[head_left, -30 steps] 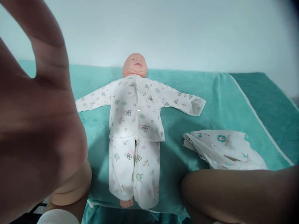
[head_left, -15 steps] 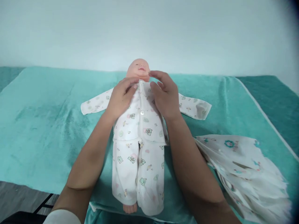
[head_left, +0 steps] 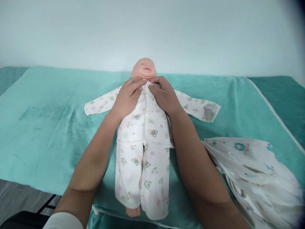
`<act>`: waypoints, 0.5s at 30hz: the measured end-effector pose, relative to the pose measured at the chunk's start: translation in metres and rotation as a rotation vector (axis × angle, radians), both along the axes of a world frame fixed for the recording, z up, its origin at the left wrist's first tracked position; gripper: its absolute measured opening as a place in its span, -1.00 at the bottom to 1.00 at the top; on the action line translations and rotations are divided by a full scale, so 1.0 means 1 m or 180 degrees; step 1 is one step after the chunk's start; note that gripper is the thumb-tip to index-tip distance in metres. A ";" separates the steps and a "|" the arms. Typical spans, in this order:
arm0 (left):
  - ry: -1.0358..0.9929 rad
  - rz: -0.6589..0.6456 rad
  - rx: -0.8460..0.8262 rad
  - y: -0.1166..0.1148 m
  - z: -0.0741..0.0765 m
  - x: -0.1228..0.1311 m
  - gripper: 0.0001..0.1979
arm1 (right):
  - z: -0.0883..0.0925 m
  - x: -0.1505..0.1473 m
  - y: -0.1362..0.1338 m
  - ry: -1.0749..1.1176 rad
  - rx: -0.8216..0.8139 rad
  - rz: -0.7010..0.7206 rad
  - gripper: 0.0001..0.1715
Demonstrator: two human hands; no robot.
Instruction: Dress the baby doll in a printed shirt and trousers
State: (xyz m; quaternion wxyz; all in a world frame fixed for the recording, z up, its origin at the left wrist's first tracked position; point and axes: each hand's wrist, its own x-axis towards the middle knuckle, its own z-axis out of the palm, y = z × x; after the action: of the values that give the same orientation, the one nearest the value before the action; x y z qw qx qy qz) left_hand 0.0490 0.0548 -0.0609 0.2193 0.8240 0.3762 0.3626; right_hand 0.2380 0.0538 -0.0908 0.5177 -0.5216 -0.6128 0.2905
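A baby doll (head_left: 144,67) lies on its back on a teal towel (head_left: 47,127), dressed in a white printed shirt (head_left: 145,121) and matching trousers (head_left: 143,178). Both my hands are at the shirt's collar just under the doll's chin. My left hand (head_left: 127,97) pinches the left edge of the shirt front with curled fingers. My right hand (head_left: 164,95) grips the right edge of the collar. One bare doll foot (head_left: 133,211) sticks out of a trouser leg near the towel's front edge.
A second folded garment (head_left: 252,168), white with teal prints, lies on the towel at my right. A darker teal cloth (head_left: 281,101) covers the far right. A pale wall stands behind. The towel's front edge hangs near a dark frame at lower left.
My left hand, a second ago huge and close to the camera, dropped to the doll's chest. Both hands then slid up to the collar and closed on its edges.
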 end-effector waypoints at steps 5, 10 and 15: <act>-0.0168 -0.0135 -0.0068 0.001 -0.001 0.000 -0.61 | -0.003 -0.002 0.002 0.0116 0.0154 -0.0161 -0.91; -0.0342 -0.0117 -0.0100 0.001 -0.002 0.001 -0.64 | -0.006 -0.003 0.002 0.0351 0.0569 -0.0095 -0.89; -0.0330 0.0036 -0.0050 -0.006 -0.002 0.003 -0.69 | 0.000 -0.003 -0.011 0.0309 0.0730 0.0171 -0.87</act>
State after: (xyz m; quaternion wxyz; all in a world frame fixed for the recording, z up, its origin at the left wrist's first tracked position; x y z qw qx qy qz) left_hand 0.0519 0.0488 -0.0626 0.2429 0.8002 0.3718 0.4030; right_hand 0.2346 0.0433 -0.0907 0.5951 -0.4277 -0.6300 0.2572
